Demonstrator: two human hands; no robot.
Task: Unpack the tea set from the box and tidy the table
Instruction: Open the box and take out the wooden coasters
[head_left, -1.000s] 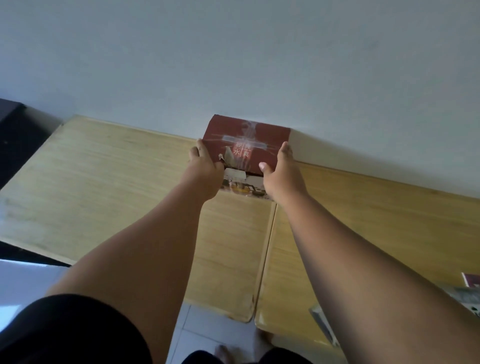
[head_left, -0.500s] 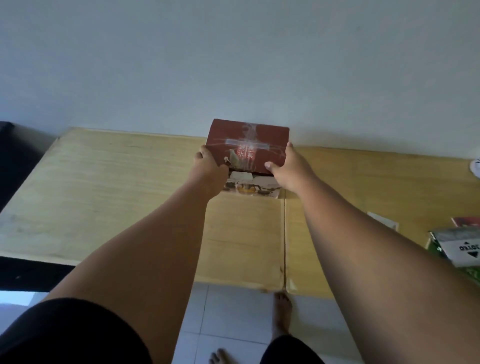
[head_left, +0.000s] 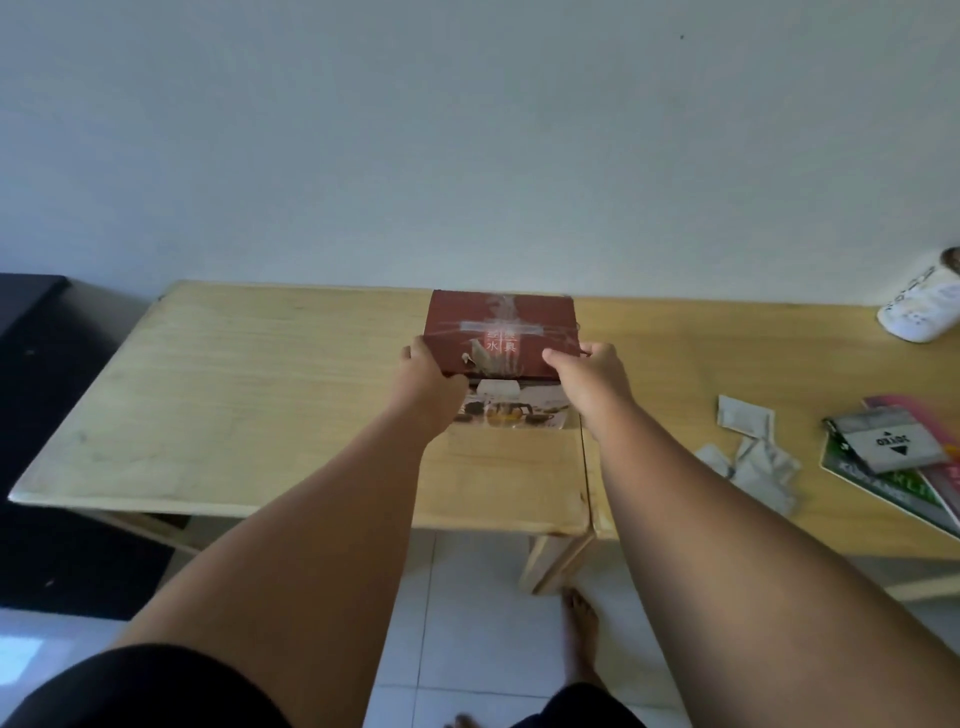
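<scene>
A dark red tea set box with white and red characters and clear tape across its lid stands at the back of the wooden table, against the wall. Its front face shows a picture of a tea set. My left hand grips the box's front left corner. My right hand grips the front right corner. The box is closed.
Right of the box lie several white sachets, a grey packet on green and pink booklets, and a white object by the wall. A dark cabinet stands at the left. My bare foot rests on white floor tiles.
The view has pulled back and swung right, showing the sachets, booklets and white object. Both hands have kept their grip on the box's front corners and the box sits slightly nearer.
</scene>
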